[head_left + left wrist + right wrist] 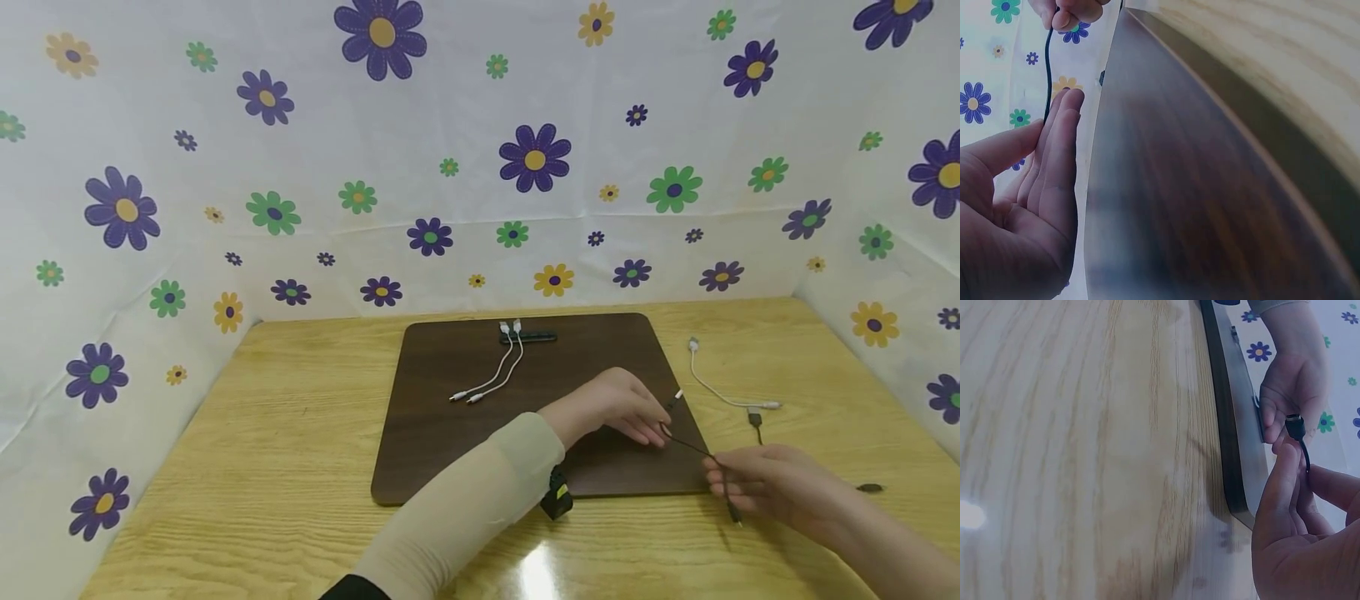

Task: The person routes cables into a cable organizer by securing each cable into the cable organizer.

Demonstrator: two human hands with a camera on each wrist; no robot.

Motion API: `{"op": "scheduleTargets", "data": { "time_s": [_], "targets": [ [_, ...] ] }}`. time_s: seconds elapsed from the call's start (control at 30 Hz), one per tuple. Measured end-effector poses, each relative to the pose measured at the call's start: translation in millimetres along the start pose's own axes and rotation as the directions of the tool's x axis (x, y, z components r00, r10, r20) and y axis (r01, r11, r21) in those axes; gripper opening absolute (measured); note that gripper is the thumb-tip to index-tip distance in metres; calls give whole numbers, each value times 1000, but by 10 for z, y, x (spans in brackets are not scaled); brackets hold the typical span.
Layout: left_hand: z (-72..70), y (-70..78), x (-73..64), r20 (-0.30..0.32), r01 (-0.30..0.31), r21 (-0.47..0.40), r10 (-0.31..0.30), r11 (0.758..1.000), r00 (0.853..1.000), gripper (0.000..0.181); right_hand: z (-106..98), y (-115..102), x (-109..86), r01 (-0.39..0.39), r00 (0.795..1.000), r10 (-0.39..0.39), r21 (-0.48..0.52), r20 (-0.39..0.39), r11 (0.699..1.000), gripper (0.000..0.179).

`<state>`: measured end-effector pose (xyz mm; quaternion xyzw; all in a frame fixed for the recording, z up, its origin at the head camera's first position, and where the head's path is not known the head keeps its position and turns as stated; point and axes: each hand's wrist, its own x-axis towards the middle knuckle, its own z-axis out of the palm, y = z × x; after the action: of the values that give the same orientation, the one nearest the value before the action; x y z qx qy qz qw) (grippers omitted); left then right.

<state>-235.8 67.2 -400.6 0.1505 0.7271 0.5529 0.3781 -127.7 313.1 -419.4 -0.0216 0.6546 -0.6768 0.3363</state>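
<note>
My left hand (626, 408) pinches a thin black USB cable (688, 447) between thumb and fingers, above the right side of a dark brown board (450, 458). The right hand (783, 487) pinches the same cable just past the board's right edge. Between the hands the cable is stretched nearly straight. One plug (735, 514) hangs below the right fingers; the other end, white-tipped, sticks up beyond the left fingers. In the left wrist view the cable (1048, 69) runs between both hands. A black connector (1295, 427) stands above the right fingertips in the right wrist view.
Two white cables (495, 375) lie side by side on the board, their upper ends on a black strip (542, 337). Right of the board lie a white cable (708, 385) and another black cable (754, 417), partly hidden by the right hand. A flowered cloth (465, 192) hangs behind.
</note>
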Motion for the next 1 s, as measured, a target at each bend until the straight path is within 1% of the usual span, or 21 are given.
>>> {"op": "scheduleTargets", "data": {
  "time_s": [0.3,0.5,0.63,0.77,1.0],
  "targets": [
    [-111,-26,-47,20,3,15,-4,1000,1000,20,54,-9,71,5,1000,-5,2,7,1000,30],
    [-163,-57,-60,29,-7,-6,7,1000,1000,20,105,-10,114,-4,1000,4,15,-6,1000,28],
    [-194,-66,-70,21,4,-17,-3,1000,1000,19,148,-23,150,-19,1000,19,9,-20,1000,27],
    [-233,-55,-89,1,18,-14,-18,1000,1000,18,181,-53,208,-17,1000,17,-4,-13,1000,27],
    [-309,-53,-123,-15,14,-22,-14,1000,1000,20,246,-101,292,-9,999,7,-50,-42,999,26]
  ]
}}
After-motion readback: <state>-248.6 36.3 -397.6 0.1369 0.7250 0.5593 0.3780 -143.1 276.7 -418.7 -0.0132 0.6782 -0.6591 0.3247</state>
